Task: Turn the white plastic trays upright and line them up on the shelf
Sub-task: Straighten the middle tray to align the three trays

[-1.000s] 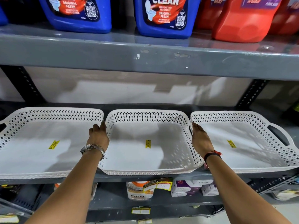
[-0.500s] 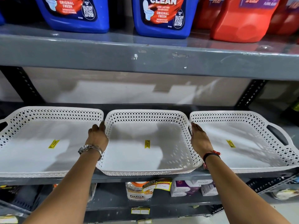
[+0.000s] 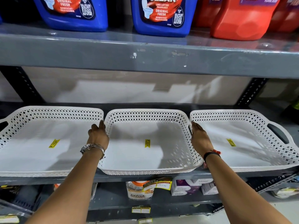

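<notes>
Three white lattice-sided trays sit upright in a row on a grey shelf (image 3: pixel 145 177); the left hand (image 3: pixel 98 136) grips the left wall of the middle tray (image 3: pixel 145 159); the right hand (image 3: pixel 199 139) clasps its right wall; the left tray (image 3: pixel 40 156) and right tray (image 3: pixel 252 152) stand just beside it; each floor bears a yellow sticker.

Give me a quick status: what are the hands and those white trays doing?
Left hand and right hand grip the middle tray by its sides. Left tray, right tray upright alongside. Nothing in the way.
</notes>
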Action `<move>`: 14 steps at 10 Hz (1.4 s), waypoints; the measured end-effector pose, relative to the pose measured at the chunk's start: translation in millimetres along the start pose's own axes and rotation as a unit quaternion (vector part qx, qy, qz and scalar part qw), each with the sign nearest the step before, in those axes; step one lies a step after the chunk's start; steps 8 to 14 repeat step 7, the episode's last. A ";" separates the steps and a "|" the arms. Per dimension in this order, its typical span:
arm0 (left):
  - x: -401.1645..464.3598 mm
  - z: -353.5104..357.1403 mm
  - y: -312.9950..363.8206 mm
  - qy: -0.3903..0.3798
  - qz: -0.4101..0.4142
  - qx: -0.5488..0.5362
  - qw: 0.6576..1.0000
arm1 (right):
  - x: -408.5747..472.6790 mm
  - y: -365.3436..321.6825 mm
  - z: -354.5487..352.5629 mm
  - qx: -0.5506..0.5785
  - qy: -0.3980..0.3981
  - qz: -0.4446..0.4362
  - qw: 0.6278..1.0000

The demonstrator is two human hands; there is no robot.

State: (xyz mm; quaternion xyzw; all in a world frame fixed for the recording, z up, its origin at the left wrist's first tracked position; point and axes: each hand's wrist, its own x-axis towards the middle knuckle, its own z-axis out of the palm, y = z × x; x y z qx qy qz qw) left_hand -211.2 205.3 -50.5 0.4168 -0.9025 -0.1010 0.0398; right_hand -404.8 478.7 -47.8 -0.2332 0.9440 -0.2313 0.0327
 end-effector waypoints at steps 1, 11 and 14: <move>-0.9 -0.6 0.6 0.003 -0.010 -0.033 0.999 | 0.0 0.1 0.0 0.001 -0.001 -0.001 1.000; -11.3 -12.8 3.2 0.033 0.007 0.032 0.999 | -3.8 -11.6 -11.7 -0.124 0.001 0.004 0.992; -11.3 -12.8 3.2 0.033 0.007 0.032 0.999 | -3.8 -11.6 -11.7 -0.124 0.001 0.004 0.992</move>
